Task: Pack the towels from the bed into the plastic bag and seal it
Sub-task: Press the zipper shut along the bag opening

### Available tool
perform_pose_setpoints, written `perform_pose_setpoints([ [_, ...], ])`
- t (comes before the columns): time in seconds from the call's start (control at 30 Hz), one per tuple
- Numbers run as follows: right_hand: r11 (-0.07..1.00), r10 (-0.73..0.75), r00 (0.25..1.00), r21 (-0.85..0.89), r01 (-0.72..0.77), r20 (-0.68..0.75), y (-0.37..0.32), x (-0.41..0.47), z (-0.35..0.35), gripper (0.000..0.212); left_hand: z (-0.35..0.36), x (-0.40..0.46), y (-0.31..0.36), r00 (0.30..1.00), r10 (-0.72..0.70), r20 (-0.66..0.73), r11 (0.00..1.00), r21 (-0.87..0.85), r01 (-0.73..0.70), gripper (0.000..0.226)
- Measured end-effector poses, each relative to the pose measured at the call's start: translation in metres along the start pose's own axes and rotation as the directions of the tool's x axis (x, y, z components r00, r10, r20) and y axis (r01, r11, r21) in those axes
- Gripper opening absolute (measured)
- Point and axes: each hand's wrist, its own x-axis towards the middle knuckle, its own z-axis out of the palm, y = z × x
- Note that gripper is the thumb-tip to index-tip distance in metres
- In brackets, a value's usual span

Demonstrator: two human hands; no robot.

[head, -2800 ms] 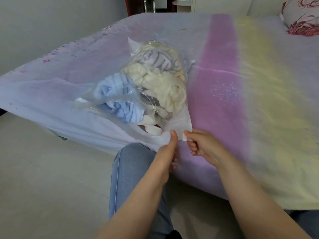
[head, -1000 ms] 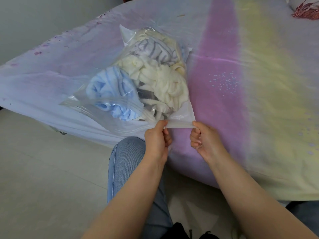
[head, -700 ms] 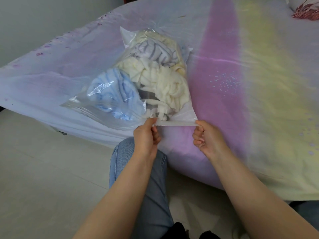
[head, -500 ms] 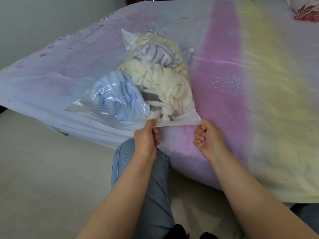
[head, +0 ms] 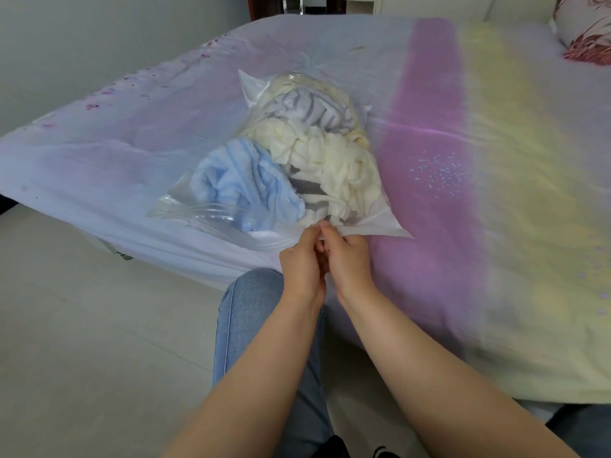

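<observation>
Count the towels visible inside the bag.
3: blue towel front left, cream towel in the middle, grey striped towel at the far end. Others may be hidden underneath.

My left hand (head: 302, 259) and right hand (head: 347, 257) press together, hiding my fingertips and the plastic bag (head: 370, 226) seam between them. The pillow (head: 583, 34) is cut off at the right edge. A grey towel (head: 302, 188) seems buried under the cream one.

on the bed (head: 429, 160) lies a clear plastic bag (head: 211, 211) stuffed with blue, cream and grey-striped towels (head: 297, 160). left hand (head: 302, 264) and right hand (head: 347, 257), touching, pinch its near edge together.
</observation>
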Motion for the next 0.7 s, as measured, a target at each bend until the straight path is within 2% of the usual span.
perform_pose_setpoints([
  [0.2, 0.975, 0.036, 0.991, 0.222, -0.008, -0.126, -0.020, 0.016, -0.021, 0.038, 0.020, -0.004, 0.003, 0.998, -0.064, 0.015, 0.994, -0.088, 0.066, 0.040],
  [0.43, 0.968, 0.069, 0.982, 0.249, -0.024, -0.176, -0.024, 0.040, -0.047, 0.040, 0.003, 0.006, 0.008, 0.995, 0.008, -0.098, 0.994, -0.106, -0.019, 0.039],
  [0.7, 0.975, 0.076, 0.964, 0.223, -0.018, -0.256, -0.028, 0.051, -0.061, 0.035, -0.015, 0.004, 0.016, 0.986, 0.120, -0.116, 0.992, -0.023, -0.123, 0.039],
])
